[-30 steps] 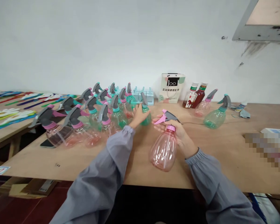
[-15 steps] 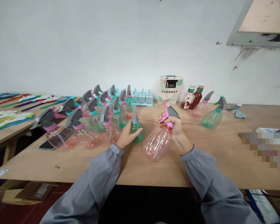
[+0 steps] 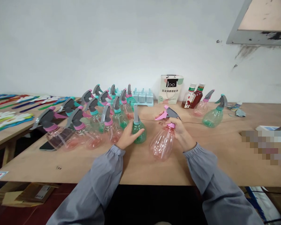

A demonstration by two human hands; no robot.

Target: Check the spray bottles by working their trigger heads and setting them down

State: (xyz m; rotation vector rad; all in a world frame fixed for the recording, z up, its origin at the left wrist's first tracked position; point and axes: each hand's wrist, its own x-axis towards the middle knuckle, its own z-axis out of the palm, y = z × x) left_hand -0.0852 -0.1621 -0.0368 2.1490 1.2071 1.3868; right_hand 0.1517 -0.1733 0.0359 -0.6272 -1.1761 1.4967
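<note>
My right hand (image 3: 180, 132) grips a clear pink spray bottle (image 3: 162, 143) round its neck, below the grey and pink trigger head. The bottle leans slightly, its nozzle pointing left. My left hand (image 3: 128, 136) is closed on a green spray bottle (image 3: 140, 134), thumb across the front; its other fingers are largely hidden. That bottle stands upright on the table, its grey head seen end-on. Left of it several pink and green spray bottles stand close together, among them a pink one (image 3: 93, 140) and a green one (image 3: 120, 118).
At the back are a pale blue popsicle mould (image 3: 142, 99), a paper bag (image 3: 170, 89) and two sauce bottles (image 3: 198, 97). Another green spray bottle (image 3: 213, 118) and a pink one (image 3: 200, 108) stand right. A phone (image 3: 48, 146) lies left; the wooden table's front edge (image 3: 154, 182) is near me.
The pink spray bottle in my right hand has tipped more upright, its base moving right and its trigger swinging left. My left hand stays on the green bottle.
</note>
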